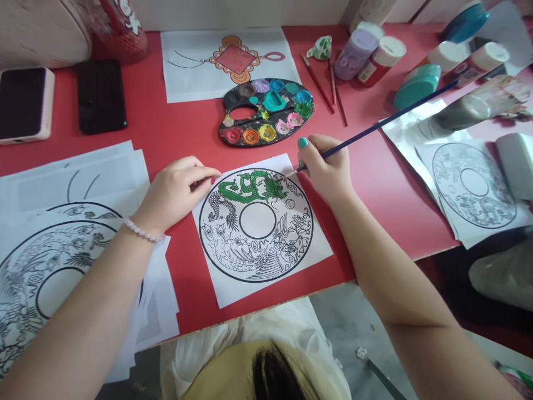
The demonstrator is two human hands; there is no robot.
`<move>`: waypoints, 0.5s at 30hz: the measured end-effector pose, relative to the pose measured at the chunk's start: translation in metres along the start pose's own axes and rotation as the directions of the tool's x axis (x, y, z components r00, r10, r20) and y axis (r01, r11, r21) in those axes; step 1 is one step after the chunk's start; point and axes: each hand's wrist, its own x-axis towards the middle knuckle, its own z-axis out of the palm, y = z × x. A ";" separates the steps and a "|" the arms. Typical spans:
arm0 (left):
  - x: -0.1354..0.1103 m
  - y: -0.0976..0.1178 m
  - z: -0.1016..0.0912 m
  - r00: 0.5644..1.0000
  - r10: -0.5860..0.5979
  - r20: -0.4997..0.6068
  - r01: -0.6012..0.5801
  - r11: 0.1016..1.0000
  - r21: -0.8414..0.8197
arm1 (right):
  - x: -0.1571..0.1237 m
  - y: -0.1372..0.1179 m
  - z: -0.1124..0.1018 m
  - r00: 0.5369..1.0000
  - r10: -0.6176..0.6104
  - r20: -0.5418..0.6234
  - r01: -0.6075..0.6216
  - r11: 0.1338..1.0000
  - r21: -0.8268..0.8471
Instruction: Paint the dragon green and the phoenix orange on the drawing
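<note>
A sheet with a round dragon-and-phoenix drawing (pixel 256 222) lies on the red table (pixel 166 128) in front of me. The dragon at its top is painted green. My right hand (pixel 327 169) is closed on a thin blue paintbrush (pixel 375 126), whose tip touches the drawing near the dragon's head. My left hand (pixel 179 189) rests at the sheet's left edge, fingers curled and pressing the paper down. A black palette (pixel 266 111) with several paint wells lies just beyond the sheet.
Stacked printed sheets (pixel 62 250) lie at left, more sheets (pixel 470 189) at right. Two phones (pixel 100 94) sit at back left. Paint bottles (pixel 362 53), spare brushes (pixel 331 83) and a painted knot drawing (pixel 229 61) are at the back. The table edge runs near me.
</note>
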 end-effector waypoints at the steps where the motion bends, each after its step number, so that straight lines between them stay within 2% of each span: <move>1: 0.000 0.000 0.000 1.000 -0.001 0.000 0.001 1.000 0.000 | 0.000 0.000 0.000 1.000 -0.002 0.004 0.002 1.000 0.005; 15: 0.000 0.000 0.000 1.000 -0.016 0.003 0.016 1.000 0.007 | 0.000 0.001 -0.001 1.000 -0.003 0.007 0.003 1.000 0.003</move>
